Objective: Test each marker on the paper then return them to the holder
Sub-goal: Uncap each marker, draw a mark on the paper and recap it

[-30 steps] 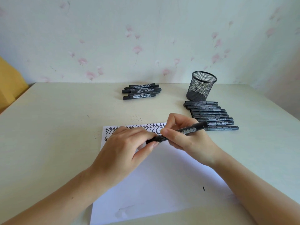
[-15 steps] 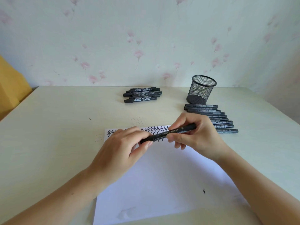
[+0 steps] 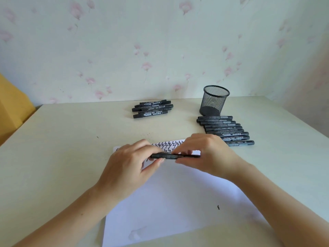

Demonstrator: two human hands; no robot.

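Both my hands hold one black marker level above the top of the white paper. My left hand pinches its left end and my right hand grips its right part. Black zigzag test marks run along the paper's far edge, partly hidden by my hands. A row of several black markers lies to the right, in front of the black mesh holder. Another small pile of markers lies at the back centre.
The cream table ends at a flowered wall behind. A yellow object stands off the table's left edge. A small ink squiggle marks the paper's lower right.
My right hand has slid left along the marker and turned it level, bringing the two hands closer together. The view has tilted up a little.
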